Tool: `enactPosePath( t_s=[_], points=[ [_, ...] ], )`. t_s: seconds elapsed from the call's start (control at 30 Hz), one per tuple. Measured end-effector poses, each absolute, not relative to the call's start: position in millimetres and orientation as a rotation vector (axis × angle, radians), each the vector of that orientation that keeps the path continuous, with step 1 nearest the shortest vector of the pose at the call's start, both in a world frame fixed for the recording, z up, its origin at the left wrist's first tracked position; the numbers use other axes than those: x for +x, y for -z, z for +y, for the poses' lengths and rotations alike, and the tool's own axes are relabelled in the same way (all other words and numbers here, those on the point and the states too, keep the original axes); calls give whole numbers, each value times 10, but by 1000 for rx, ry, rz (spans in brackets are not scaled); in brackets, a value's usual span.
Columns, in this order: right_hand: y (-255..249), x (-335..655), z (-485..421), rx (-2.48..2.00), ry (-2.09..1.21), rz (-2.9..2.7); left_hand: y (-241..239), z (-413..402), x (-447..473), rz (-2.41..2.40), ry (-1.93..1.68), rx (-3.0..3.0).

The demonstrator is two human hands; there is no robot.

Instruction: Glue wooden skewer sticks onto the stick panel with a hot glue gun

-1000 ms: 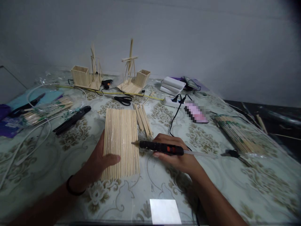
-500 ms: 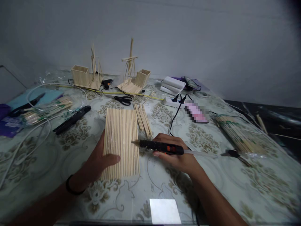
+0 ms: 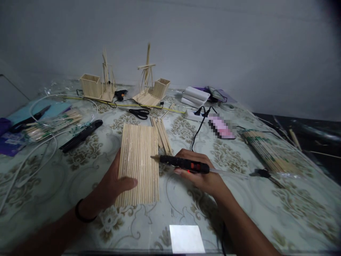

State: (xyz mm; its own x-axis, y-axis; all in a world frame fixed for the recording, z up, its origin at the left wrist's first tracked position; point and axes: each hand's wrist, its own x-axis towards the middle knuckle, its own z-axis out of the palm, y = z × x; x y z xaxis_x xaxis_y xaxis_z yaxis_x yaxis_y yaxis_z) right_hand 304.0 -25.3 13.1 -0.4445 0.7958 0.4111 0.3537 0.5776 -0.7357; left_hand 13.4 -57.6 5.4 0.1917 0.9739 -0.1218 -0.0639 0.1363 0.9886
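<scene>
A flat panel of wooden sticks (image 3: 142,153) laid side by side is tilted up in front of me. My left hand (image 3: 121,181) grips its left edge, thumb across the front, other fingers hidden behind. In my right hand (image 3: 197,176) is a black hot glue gun (image 3: 183,163) with orange-red parts, a clear glue stick poking out of its back. Its nozzle points left, over the right part of the panel; whether it touches cannot be made out. Several loose wooden sticks (image 3: 163,135) lie just behind the panel.
Two stick models with boxes, one on the left (image 3: 90,87) and one nearer the middle (image 3: 150,94), stand by the wall. Around lie black scissors (image 3: 140,113), a black cutter-like tool (image 3: 81,136), a power strip (image 3: 194,115), bagged sticks (image 3: 269,153), a key (image 3: 266,174) and trailing cables.
The panel has shifted slightly right and its tilt has changed a little. The glue gun's nozzle is slightly higher and lies further over the panel. A red glow now shows on the gun.
</scene>
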Motion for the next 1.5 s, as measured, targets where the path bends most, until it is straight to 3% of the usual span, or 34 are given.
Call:
enactPosePath(
  t_s=[0.9, 1.5],
  points=[
    [-149, 3001, -281, -831, -954, -2104, -78, -532, 154, 1082, -1097, 1020],
    [-70, 3013, -241, -901, -893, -1981, -135, -591, 170, 950, -1016, 896]
  ],
)
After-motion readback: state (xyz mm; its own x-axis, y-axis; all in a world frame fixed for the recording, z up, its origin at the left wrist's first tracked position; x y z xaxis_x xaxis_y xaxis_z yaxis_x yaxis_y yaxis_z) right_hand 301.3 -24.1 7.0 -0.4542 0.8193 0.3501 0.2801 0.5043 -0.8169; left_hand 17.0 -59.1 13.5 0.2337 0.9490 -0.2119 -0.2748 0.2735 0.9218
